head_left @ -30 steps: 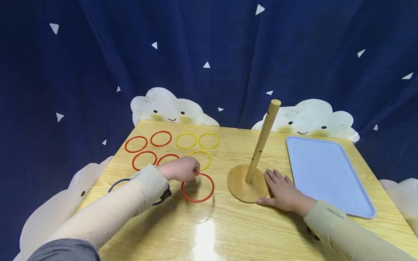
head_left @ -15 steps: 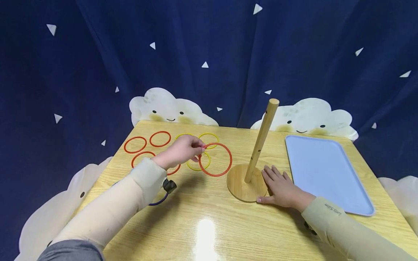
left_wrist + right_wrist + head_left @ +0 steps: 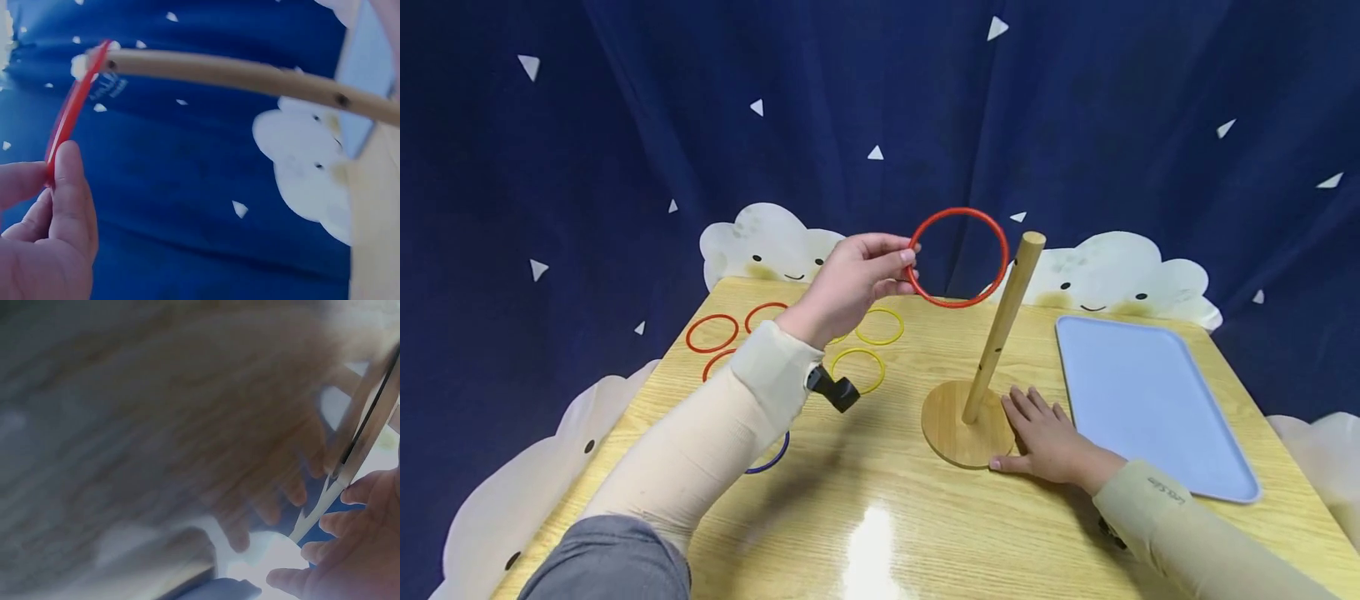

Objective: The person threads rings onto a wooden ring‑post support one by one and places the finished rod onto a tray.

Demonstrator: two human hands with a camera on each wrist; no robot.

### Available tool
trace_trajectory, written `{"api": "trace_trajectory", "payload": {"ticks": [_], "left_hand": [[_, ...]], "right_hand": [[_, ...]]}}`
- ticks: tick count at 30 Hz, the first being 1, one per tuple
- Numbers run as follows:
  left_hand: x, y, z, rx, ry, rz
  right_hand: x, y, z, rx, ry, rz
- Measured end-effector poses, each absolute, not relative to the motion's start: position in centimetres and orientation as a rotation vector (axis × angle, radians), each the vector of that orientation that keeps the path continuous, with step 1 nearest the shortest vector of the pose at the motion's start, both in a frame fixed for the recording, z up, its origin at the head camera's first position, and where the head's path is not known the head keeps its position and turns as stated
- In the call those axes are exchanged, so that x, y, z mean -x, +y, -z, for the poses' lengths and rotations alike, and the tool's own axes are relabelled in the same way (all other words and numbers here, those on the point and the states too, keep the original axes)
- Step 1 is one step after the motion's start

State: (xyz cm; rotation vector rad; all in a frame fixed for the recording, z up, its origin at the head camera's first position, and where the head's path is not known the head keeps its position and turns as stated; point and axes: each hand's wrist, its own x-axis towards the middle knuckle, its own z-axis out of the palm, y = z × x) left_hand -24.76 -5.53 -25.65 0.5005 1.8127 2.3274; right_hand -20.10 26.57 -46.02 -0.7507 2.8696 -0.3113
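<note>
Worktop [image 3: 940, 533]: light wood grain, glossy, bright glare patch near side. Far left: three red rings [image 3: 688, 339] visible, flat, two partly behind the sleeve and hand. Yellow rings [image 3: 884, 371] just right of those, flat, one mostly covered. Blue ring [image 3: 781, 458] nearer, largely hidden by the sleeve [image 3: 700, 450]. Wooden stand [image 3: 951, 429] right of centre, round base down, post up. Pale blue tray [image 3: 1157, 408] flat at far right.

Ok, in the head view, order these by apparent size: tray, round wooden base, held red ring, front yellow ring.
1. tray
2. held red ring and round wooden base, too alike to rank
3. front yellow ring
</note>
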Motion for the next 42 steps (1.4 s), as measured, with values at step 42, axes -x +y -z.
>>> {"api": "trace_trajectory", "payload": {"ticks": [42], "left_hand": [[26.5, -1.6, 43.4, -0.078, 1.772, -1.837]], "right_hand": [[20.0, 26.5, 46.2, 0.734, 2.869, 0.321]]}}
